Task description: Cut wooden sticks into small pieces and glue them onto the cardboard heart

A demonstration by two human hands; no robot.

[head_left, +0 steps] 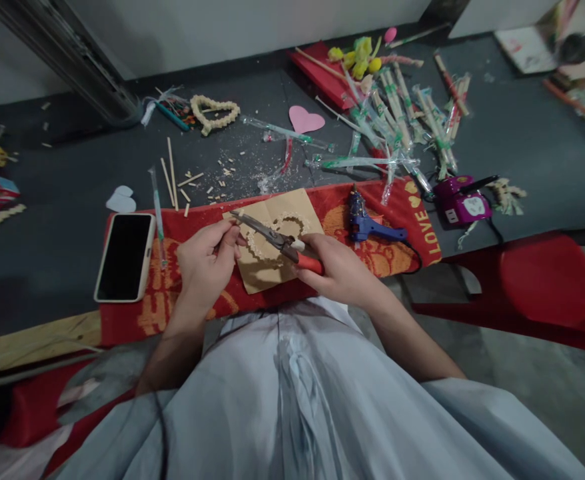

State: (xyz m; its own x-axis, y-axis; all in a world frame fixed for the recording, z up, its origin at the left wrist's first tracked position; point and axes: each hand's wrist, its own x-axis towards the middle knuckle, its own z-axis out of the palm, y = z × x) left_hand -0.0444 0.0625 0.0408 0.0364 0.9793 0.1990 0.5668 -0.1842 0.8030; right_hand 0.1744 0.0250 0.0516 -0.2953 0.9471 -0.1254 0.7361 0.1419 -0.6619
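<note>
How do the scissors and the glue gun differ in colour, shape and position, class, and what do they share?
The scissors have a red handle grip, while the glue gun is mostly blue.
The scissors have long grey blades; the glue gun has a short, dark nozzle end.
The scissors are held in the right hand above the brown card, but the glue gun lies on the red towel.
Both are handheld tools.

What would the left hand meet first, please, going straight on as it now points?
The left hand would probably meet the grey metal blades of the red-handled cutting tool, though depth is unclear.
</note>
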